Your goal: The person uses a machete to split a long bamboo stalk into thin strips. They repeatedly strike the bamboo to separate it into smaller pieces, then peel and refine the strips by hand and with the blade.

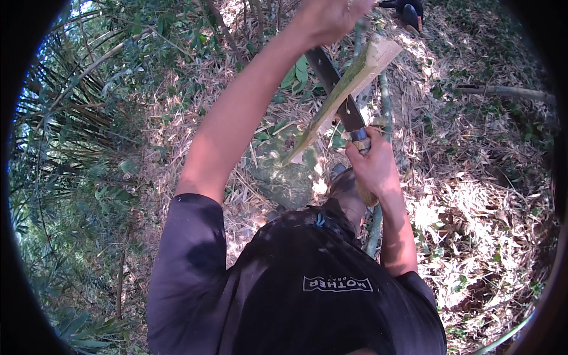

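Outdoor site: dry leaf litter (473,177) covers most of the ground on my feed, sun-spotted at right, with dense green foliage (74,154) along the left rim. Next by size: the wearer's dark shirt (296,254), filling the lower middle. A green pole (386,103) lies on the litter, passing behind the right wrist. A flat mossy stone (289,180) sits left of a foot (348,198).

Workpiece: one split piece (365,70), probably bamboo, slanting from a broad pale upper end at upper right to a narrow lower end in front of the stone. I cannot tell whether that lower end touches it. Knife (351,112): dark blade crossing the piece near mid-length, visible on both sides of it.

Right hand (377,165): fingers wrapped around the knife handle. Left hand (328,21): fingers curled, near the blade's far end, partly cut off by the top edge; I cannot tell whether it grips anything.

Progress, my judgement: splitting is under way. Done: pale inner wood is exposed at the upper end. Left: I see no separated halves, so the cut looks unfinished. Blade depth unreadable from this angle.
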A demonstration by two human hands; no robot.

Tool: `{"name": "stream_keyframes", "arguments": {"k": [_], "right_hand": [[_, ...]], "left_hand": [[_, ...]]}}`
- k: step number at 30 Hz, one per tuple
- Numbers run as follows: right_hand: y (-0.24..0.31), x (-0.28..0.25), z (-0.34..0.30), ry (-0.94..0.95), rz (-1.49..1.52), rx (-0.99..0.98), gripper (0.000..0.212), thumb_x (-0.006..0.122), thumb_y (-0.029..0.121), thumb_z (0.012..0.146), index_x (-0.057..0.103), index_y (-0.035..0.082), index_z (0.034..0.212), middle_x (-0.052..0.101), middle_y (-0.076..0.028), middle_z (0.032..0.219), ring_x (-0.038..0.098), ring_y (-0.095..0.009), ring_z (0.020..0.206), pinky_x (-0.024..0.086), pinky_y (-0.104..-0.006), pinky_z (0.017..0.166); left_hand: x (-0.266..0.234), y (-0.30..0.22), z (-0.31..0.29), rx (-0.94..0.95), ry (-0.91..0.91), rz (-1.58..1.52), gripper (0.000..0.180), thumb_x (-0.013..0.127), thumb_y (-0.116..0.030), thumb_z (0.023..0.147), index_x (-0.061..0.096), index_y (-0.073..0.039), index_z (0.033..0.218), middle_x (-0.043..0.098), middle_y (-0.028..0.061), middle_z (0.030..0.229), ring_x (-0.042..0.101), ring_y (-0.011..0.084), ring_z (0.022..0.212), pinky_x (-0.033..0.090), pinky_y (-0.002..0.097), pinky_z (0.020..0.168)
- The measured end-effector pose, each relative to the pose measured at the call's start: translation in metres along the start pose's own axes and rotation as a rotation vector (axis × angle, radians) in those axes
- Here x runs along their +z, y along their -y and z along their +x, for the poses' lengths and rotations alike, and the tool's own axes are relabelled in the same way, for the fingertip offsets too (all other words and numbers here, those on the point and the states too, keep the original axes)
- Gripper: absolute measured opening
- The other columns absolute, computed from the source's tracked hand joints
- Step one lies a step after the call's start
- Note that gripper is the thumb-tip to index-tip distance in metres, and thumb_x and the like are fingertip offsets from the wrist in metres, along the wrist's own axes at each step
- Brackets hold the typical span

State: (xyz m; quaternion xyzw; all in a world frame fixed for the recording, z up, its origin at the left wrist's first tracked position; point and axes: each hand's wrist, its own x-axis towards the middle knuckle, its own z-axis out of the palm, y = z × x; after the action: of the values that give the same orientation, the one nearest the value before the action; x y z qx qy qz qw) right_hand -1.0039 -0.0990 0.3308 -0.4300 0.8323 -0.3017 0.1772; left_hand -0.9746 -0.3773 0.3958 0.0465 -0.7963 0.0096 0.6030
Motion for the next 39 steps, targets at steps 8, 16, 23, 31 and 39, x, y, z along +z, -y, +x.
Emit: {"name": "stream_keyframes", "arguments": {"k": [8,16,23,31,39], "right_hand": [[-0.033,0.042,0.009,0.082,-0.009,0.095,0.038,0.064,0.024,0.086,0.064,-0.009,0.104,0.067,-0.028,0.078,0.069,-0.042,0.078,0.053,-0.0458,0.075],[-0.053,0.063,0.039,0.051,-0.084,-0.049,0.041,0.067,0.024,0.083,0.064,-0.009,0.107,0.067,-0.034,0.082,0.069,-0.048,0.087,0.054,-0.0526,0.081],[-0.072,0.064,0.051,0.035,-0.026,0.082,0.042,0.068,0.026,0.083,0.063,-0.008,0.107,0.068,-0.032,0.082,0.07,-0.046,0.083,0.054,-0.0496,0.074],[-0.048,0.086,0.076,0.064,-0.016,0.095,0.043,0.068,0.025,0.082,0.065,-0.008,0.11,0.069,-0.026,0.078,0.07,-0.041,0.076,0.053,-0.0463,0.07],[-0.066,0.112,0.08,0.033,-0.058,0.089,0.036,0.07,0.024,0.081,0.066,-0.004,0.102,0.069,-0.022,0.076,0.071,-0.037,0.073,0.053,-0.0462,0.069]], "left_hand": [[0.045,0.012,-0.076,-0.142,0.407,-0.069,0.066,0.053,-0.046,0.099,0.035,-0.005,0.148,0.039,0.0182,0.145,0.033,0.0369,0.14,0.027,0.0536,0.117],[0.087,0.048,-0.156,-0.142,0.587,-0.188,0.073,0.056,-0.046,0.098,0.03,-0.002,0.151,0.028,0.0228,0.154,0.021,0.0463,0.146,0.022,0.0562,0.12],[0.063,0.041,-0.035,-0.078,0.169,-0.03,0.082,0.045,-0.061,0.099,0.019,-0.004,0.153,0.023,0.0215,0.154,0.015,0.0448,0.147,0.016,0.057,0.122],[0.106,0.07,-0.155,-0.202,0.388,0.023,0.085,0.042,-0.064,0.099,0.013,-0.006,0.154,0.011,0.0228,0.161,0.007,0.047,0.151,0.016,0.0618,0.122],[0.084,0.079,-0.124,-0.116,0.352,0.098,0.087,0.04,-0.066,0.099,0.016,-0.005,0.156,0.012,0.0235,0.163,0.005,0.0484,0.151,0.014,0.0607,0.123]]}}
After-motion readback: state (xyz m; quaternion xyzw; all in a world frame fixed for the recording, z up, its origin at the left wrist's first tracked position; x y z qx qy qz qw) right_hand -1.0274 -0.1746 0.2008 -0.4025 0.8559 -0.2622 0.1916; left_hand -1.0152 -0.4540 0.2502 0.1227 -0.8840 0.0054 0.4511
